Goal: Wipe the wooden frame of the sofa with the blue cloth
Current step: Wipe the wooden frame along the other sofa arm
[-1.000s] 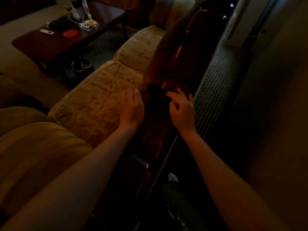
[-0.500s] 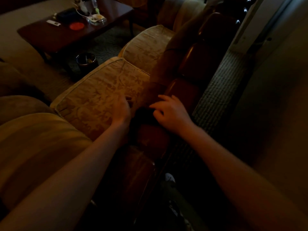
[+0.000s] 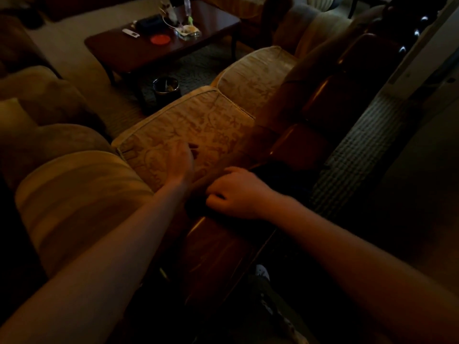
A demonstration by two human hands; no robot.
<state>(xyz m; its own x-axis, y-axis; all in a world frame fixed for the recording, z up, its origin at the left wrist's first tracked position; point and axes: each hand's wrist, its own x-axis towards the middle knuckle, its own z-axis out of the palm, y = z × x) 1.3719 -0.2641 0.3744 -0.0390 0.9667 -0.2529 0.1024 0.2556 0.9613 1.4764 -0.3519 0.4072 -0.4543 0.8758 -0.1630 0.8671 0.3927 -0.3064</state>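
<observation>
- Since a second ago both my hands have slid back along the sofa toward me; the cloth came with the right one, off the farther glossy panel and onto the nearer stretch of rail.
- My right hand rests on the wooden frame, fingers curled down and bunching the blue cloth. In this dim light the cloth reads almost black; its dark mass shows beyond my knuckles, lying on the frame's top edge.
- My left hand lies on the patterned seat cushion, just beside the frame. It is motion-blurred; fingers look loosely extended, holding nothing.
- Frame runs diagonally away from me, polished, with bright glints on the far panels.
- Checked rug on the floor to the right of the frame.
- Far left: dark coffee worktop carrying a red round disc, a white remote and some clutter too small to identify.
- A dark round container sits on the floor between worktop and cushion.
</observation>
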